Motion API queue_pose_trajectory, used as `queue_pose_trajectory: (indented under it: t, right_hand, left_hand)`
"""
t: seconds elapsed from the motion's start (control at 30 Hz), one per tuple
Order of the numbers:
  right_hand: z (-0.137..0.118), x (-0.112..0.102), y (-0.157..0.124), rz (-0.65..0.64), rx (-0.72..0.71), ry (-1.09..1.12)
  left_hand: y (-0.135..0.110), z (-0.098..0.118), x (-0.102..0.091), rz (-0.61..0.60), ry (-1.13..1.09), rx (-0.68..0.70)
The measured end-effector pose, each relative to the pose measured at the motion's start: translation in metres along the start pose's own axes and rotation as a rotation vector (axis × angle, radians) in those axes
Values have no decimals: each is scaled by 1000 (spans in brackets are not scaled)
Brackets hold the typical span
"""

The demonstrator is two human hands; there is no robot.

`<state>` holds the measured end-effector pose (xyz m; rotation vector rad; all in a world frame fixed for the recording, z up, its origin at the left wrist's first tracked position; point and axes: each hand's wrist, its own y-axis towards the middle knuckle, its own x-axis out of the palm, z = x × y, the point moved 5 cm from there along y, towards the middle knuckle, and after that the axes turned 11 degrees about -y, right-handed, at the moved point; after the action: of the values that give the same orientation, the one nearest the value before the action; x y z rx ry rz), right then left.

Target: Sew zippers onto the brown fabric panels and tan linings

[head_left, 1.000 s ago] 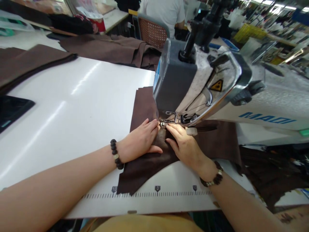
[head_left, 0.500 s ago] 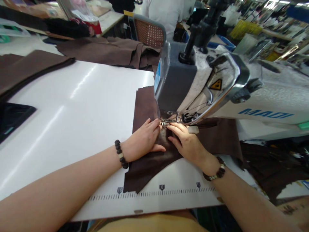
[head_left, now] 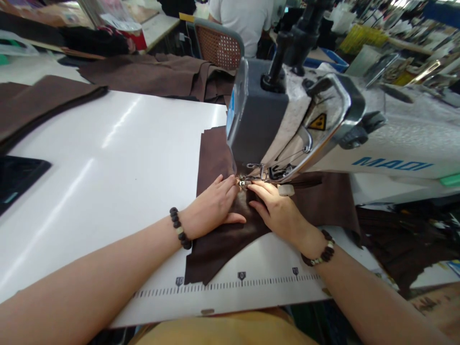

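Note:
A dark brown piece of fabric (head_left: 212, 254) lies under the presser foot (head_left: 244, 183) of a sewing machine (head_left: 262, 115). Flat on the fabric, left of the foot, rests my left hand (head_left: 212, 206), fingers stretched out and thumb apart. On the other side my right hand (head_left: 280, 211) presses the fabric with extended fingers, the fingertips close beside the foot. Neither hand grips anything. The needle area is partly hidden by the machine head and my fingertips.
The white table (head_left: 143, 158) has a printed ruler along its front edge. Brown fabric stacks (head_left: 46, 105) lie at the left and back. A black tablet-like object (head_left: 21, 179) sits at the left edge. Beyond the table, a person in white (head_left: 244, 19) is near a chair (head_left: 219, 45).
The whole view has shifted slightly, with the machine appearing a little further left. Both hands keep about the same place on the fabric beside the presser foot.

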<state>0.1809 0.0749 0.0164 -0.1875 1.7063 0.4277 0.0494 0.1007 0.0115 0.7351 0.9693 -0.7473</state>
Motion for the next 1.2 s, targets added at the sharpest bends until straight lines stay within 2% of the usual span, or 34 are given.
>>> queue_pose_trajectory:
  t: [0.23, 0.4, 0.6, 0.87, 1.2]
  right_hand:
    - [-18, -8, 7, -75, 56, -164]
    - [-18, -4, 7, -47, 60, -50]
    - [-12, 0, -1, -2, 59, 52]
    - [-9, 5, -6, 60, 19, 54]
    - [-10, 1, -3, -20, 24, 73]
  left_hand:
    - [0, 4, -5, -59, 53, 23]
    - [2, 4, -5, -120, 60, 37]
    - [5, 3, -6, -151, 6, -31]
    - [2, 7, -7, 15, -59, -113]
    - [1, 5, -6, -13, -80, -50]
